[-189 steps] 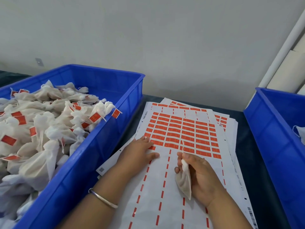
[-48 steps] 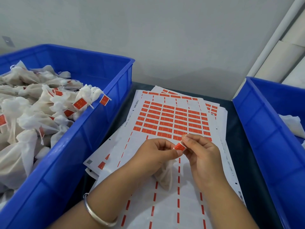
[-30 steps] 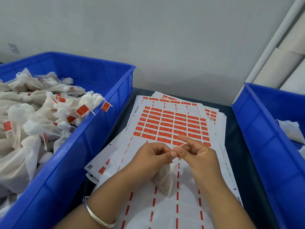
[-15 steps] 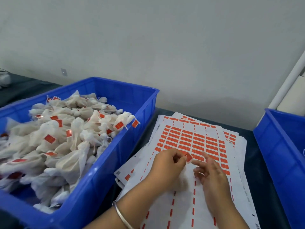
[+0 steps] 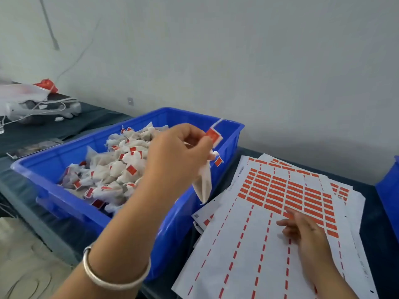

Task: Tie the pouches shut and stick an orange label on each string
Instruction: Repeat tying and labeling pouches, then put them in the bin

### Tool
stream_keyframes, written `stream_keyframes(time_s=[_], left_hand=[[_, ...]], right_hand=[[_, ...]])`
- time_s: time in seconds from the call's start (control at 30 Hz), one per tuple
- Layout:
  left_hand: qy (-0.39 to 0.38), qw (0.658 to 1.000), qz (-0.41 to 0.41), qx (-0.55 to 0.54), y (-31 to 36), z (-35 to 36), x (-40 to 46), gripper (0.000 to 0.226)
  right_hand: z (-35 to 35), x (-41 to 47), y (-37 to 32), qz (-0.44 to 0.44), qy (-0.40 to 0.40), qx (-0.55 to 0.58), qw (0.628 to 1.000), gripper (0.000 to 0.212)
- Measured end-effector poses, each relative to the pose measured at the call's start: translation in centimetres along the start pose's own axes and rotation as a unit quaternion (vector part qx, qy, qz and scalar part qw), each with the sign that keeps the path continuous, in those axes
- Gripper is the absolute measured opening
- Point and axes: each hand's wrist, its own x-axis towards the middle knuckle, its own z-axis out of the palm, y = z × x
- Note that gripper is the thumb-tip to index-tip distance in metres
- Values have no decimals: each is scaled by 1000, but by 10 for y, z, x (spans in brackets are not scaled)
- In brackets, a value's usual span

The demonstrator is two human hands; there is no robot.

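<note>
Head view, single frame. Left hand raised at centre frame above the near right corner of the blue plastic bin; fingers curled, pinching the neck of a white non-woven pouch, which hangs limp and tapers to a point over the bin's right wall. An orange rectangular label stands up from the fingertips on a thin white string. Plain silver bangle on the left wrist, smooth and rounded. Bin interior, left of centre: a heap of tied pouches, crumpled soft fabric, each with a small orange tag. Right hand low at lower right, fingers loosely extended and slightly spread, fingertips resting on the label sheets; it grips nothing. Sheets are matte white backing paper, fanned in a stack on a dark tabletop; upper part carries a dense grid of orange rectangles, lower part only thin orange dashes in columns. A second blue bin edge shows at far right. Upper left: blurred white material and cords, detail not resolvable.
</note>
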Motion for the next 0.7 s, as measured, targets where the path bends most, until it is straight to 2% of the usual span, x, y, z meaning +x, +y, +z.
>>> stream_keyframes(time_s=[0.1,0.2,0.33,0.43,0.57,0.63,0.7], left_hand=[[4,995,-63,71,-12,-18,17,15],[-14,982,-69,174,-26,-26,23,21],[-28,969,-66,235,-41,-32,20,21],[-63,939,-67,330,-52,-33,20,20],[-127,889,-95,429,-56,-25,21,17],[-175,850,-124,481,-50,-18,18,23],[-180,833,-117,509,-40,-12,9,28]], right_hand=[[6,-3,1,-3,-21,-50,998,32],[12,-7,3,-28,-62,-160,985,30],[17,-13,-2,-92,-72,-359,926,27],[21,-23,-11,-113,-91,-471,870,28],[14,-39,-23,-72,-153,-512,842,35],[1,-46,-29,-57,-172,-504,845,36],[-17,-54,-40,-64,-155,-490,856,36]])
